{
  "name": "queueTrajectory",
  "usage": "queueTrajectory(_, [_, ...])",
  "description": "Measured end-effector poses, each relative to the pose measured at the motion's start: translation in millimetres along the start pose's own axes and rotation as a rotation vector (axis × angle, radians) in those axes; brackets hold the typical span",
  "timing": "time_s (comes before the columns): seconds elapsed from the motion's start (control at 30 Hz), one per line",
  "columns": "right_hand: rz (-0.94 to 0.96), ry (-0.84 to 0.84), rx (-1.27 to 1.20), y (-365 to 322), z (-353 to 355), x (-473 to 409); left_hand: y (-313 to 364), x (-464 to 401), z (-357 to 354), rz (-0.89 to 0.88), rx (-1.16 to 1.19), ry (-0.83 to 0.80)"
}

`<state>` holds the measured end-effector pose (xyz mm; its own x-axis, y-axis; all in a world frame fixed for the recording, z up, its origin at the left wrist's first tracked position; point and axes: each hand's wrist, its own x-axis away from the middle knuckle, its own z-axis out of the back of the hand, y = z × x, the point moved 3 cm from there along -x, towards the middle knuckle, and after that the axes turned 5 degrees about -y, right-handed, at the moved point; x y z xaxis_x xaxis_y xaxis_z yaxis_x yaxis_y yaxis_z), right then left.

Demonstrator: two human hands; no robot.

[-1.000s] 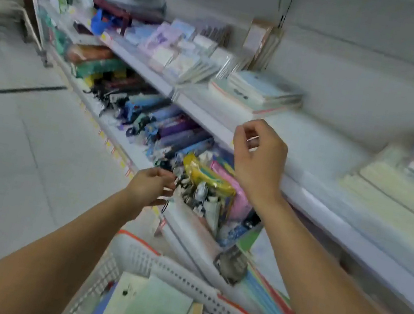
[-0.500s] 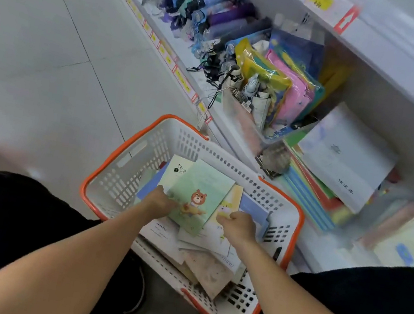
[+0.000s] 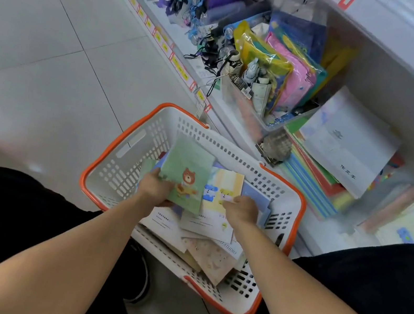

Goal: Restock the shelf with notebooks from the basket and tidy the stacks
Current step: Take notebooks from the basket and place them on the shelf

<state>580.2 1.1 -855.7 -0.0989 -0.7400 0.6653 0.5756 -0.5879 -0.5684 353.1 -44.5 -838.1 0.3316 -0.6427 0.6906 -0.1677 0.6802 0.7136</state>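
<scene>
- You are crouched on a pale tiled floor (image 3: 52,52) in a shop aisle, and the bottom shelf (image 3: 225,110) runs just past your hands, on the far right side.
- The white basket (image 3: 128,159) with the orange rim stands on the floor between your knees, and both hands are inside it.
- Your left hand (image 3: 153,188) holds the green bear notebook (image 3: 186,175) at its lower left corner, with the thumb on the cover; the notebook is tilted up above the other ones.
- Your right hand (image 3: 242,209) is curled on the edge of the pastel striped notebook (image 3: 222,190), just to the right of the green one. It looks like a grip, but the fingers are hidden under the hand.
- The loose pile of notebooks (image 3: 202,239) lies under both hands, not in order.
- The step, I think, is to collect a few notebooks from the basket. The next move needs a firm hold and a lift straight up over the rim.
- The way to the right is narrow: the basket rim is close to the shelf edge, and a white exercise book (image 3: 346,142) leans on coloured folders (image 3: 314,186) beyond your right hand. To the left of your left hand the floor is open.
</scene>
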Motion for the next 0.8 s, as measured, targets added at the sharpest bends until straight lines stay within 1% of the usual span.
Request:
queueTrajectory(0.03, [-0.025, 0.019, -0.001, 2.4, 4.1, -2.6, 2.3, -1.5, 4.2, -0.044, 0.051, 0.047])
queueTrajectory(0.1, [-0.101, -0.011, -0.044, 8.5, 5.6, -3.5, 3.3, -3.2, 12.1, -0.094, 0.154, 0.111])
queueTrajectory(0.2, [-0.162, -0.077, -0.089, 18.2, -3.9, -2.5, 0.9, -3.0, 18.2, -0.113, 0.208, 0.133])
queueTrajectory(0.3, [-0.2, -0.15, -0.198, 18.4, -12.8, -0.1, 0.1, -2.7, 21.7, -0.142, 0.108, 0.148])
queueTrajectory(0.37, [-0.199, -0.286, -0.315, 7.0, -11.3, 3.5, 1.0, -0.6, 26.8, -0.208, -0.057, 0.207])
queueTrajectory(0.4, [-0.166, -0.361, -0.326, -2.6, -6.6, 6.7, 2.6, 2.6, 29.7, -0.264, -0.16, 0.247])
queueTrajectory(0.47, [-0.041, -0.448, -0.245, -26.7, 11.7, 13.6, 8.7, 11.3, 35.0, -0.392, -0.366, 0.355])
queueTrajectory(0.5, [0.036, -0.45, -0.196, -40.1, 23.7, 16.1, 12.8, 15.8, 37.3, -0.454, -0.446, 0.403])
queueTrajectory(0.57, [0.192, -0.409, -0.186, -65.6, 47.5, 19.3, 22.1, 23.2, 37.5, -0.548, -0.489, 0.41])
queueTrajectory(0.6, [0.262, -0.397, -0.244, -77.0, 57.1, 21.2, 26.6, 26.1, 36.1, -0.576, -0.442, 0.376])
queueTrajectory(0.63, [0.31, -0.407, -0.348, -87.0, 64.0, 22.9, 31.5, 27.2, 34.1, -0.586, -0.335, 0.323])
queueTrajectory(0.67, [0.333, -0.441, -0.481, -95.1, 67.8, 24.5, 37.0, 27.7, 30.9, -0.57, -0.173, 0.251])
queueTrajectory(0.73, [0.341, -0.506, -0.69, -106.2, 67.8, 28.7, 51.5, 30.0, 20.1, -0.437, 0.184, 0.063])
queueTrajectory(0.77, [0.348, -0.49, -0.707, -109.1, 65.2, 30.1, 59.7, 31.2, 13.3, -0.356, 0.304, -0.031])
queueTrajectory(0.8, [0.365, -0.436, -0.671, -110.7, 62.1, 31.1, 67.8, 33.1, 6.4, -0.298, 0.37, -0.118])
